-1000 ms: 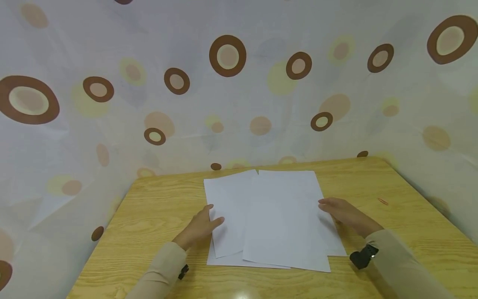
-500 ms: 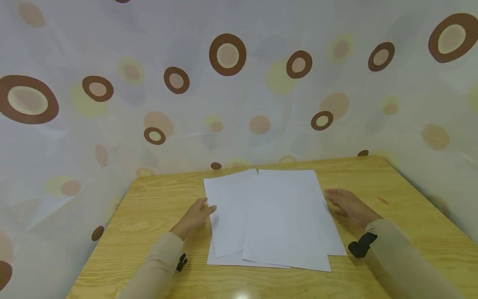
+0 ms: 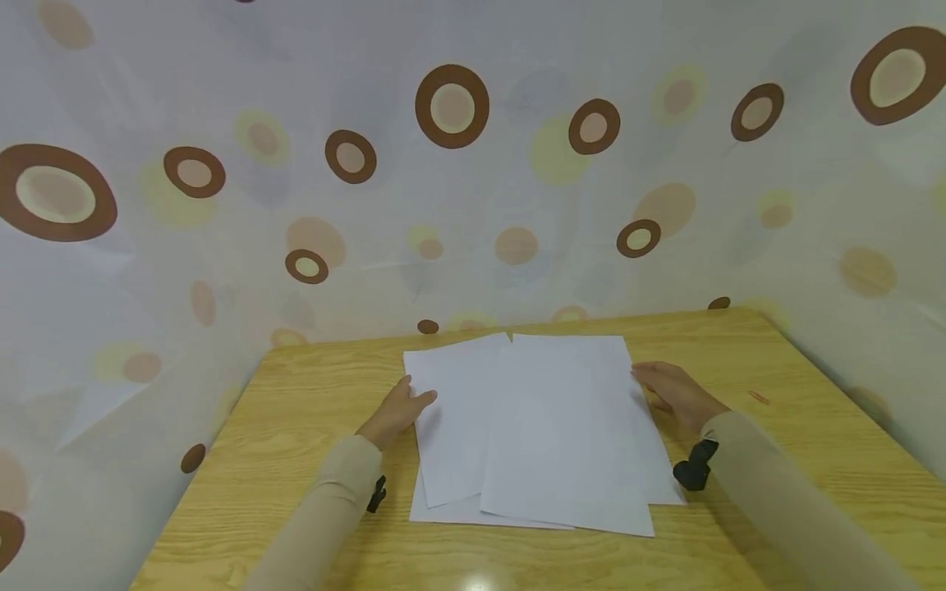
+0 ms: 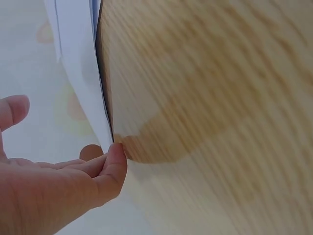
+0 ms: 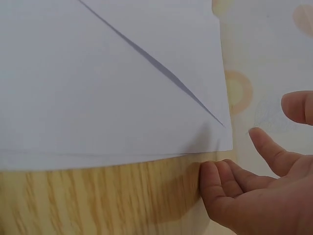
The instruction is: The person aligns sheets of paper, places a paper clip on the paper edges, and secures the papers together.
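Several white sheets of paper overlap in the middle of the table: a left sheet (image 3: 452, 427), a right sheet (image 3: 562, 443) lying over it, and the edges of a lower sheet (image 3: 510, 520) showing beneath. At the left edge of the papers is my left hand (image 3: 397, 413); in the left wrist view its fingertips (image 4: 116, 152) touch the paper edge, the thumb held apart. On the opposite side, my right hand (image 3: 680, 396) is beside the right edge. The right wrist view has its bent fingers (image 5: 210, 178) close to the paper corner, thumb raised; contact is unclear.
A small red paper clip (image 3: 759, 397) lies on the wooden table (image 3: 318, 394) to the right of my right hand. A white sheet of wall covering (image 3: 473, 197) with brown and yellow circles stands behind and at both sides.
Both hands have moved farther up along the side edges of the papers. My right hand drew off to the right, then came back in. The sheets lie almost as before.
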{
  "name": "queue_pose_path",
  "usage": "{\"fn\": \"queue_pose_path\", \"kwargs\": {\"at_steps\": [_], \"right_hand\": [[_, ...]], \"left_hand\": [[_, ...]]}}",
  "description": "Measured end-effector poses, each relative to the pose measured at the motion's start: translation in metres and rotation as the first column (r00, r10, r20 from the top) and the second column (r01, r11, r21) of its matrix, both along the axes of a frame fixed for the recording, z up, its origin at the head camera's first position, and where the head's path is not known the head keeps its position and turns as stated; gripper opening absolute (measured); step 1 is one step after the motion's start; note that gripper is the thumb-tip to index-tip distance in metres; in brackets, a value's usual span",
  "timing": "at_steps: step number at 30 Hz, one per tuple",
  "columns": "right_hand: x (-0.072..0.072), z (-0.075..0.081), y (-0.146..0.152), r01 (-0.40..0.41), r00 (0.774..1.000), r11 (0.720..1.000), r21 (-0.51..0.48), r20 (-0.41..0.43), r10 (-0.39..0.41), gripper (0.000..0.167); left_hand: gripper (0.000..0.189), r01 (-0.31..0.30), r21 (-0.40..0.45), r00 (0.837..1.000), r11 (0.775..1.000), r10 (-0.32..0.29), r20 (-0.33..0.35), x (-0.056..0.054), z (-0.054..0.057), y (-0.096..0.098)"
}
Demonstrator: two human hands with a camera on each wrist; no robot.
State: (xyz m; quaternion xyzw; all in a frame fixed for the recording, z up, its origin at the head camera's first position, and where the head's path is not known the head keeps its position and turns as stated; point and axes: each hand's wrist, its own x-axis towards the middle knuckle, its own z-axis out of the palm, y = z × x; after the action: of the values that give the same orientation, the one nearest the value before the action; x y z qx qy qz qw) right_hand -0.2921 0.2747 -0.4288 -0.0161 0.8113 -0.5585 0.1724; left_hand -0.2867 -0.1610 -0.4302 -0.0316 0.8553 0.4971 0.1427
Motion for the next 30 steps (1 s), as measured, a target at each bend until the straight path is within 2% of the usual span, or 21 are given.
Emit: {"fn": "queue_pose_path", "kwargs": {"at_steps": [6, 11, 18, 21, 24, 26, 27, 28, 30], "right_hand": [[-0.007, -0.004, -0.003, 0.025, 1.0, 0.999, -0.04, 0.02, -0.024, 0.07], [-0.012, -0.006, -0.006, 0.059, 0.997, 0.998, -0.022, 0.044, -0.058, 0.069], [-0.014, -0.009, -0.008, 0.06, 0.998, 0.998, -0.013, 0.038, -0.059, 0.064], [-0.014, -0.012, -0.008, 0.056, 0.998, 0.998, 0.023, 0.02, -0.056, 0.061], [-0.013, -0.015, -0.009, 0.042, 0.999, 0.992, 0.118, -0.018, -0.04, 0.06], [-0.012, -0.016, -0.011, 0.006, 0.999, 0.968, 0.252, -0.054, 0.007, 0.063], [-0.012, -0.017, -0.012, -0.019, 0.997, 0.945, 0.327, -0.066, 0.044, 0.066], [-0.012, -0.018, -0.013, -0.046, 0.994, 0.91, 0.411, -0.076, 0.085, 0.069], [-0.012, -0.019, -0.015, -0.091, 0.982, 0.823, 0.561, -0.084, 0.167, 0.076]], "left_hand": [[0.077, -0.005, 0.012, 1.0, 1.0, 0.005, 0.007, -0.003, -0.001, 0.001], [0.075, -0.007, 0.028, 1.0, 1.0, 0.007, -0.001, -0.005, -0.002, 0.003], [0.073, -0.006, -0.003, 1.0, 1.0, 0.006, -0.007, -0.006, -0.001, 0.008], [0.075, -0.008, -0.081, 0.999, 0.997, 0.003, -0.05, -0.005, -0.002, 0.012], [0.081, 0.007, -0.258, 0.992, 0.966, -0.04, -0.121, -0.004, -0.006, 0.014], [0.084, 0.023, -0.378, 0.984, 0.926, -0.088, -0.156, -0.002, -0.009, 0.015], [0.085, 0.032, -0.425, 0.98, 0.904, -0.113, -0.167, -0.001, -0.01, 0.016], [0.086, 0.038, -0.459, 0.976, 0.887, -0.132, -0.173, 0.0, -0.011, 0.016], [0.085, 0.051, -0.495, 0.971, 0.867, -0.158, -0.177, 0.001, -0.011, 0.016]]}}
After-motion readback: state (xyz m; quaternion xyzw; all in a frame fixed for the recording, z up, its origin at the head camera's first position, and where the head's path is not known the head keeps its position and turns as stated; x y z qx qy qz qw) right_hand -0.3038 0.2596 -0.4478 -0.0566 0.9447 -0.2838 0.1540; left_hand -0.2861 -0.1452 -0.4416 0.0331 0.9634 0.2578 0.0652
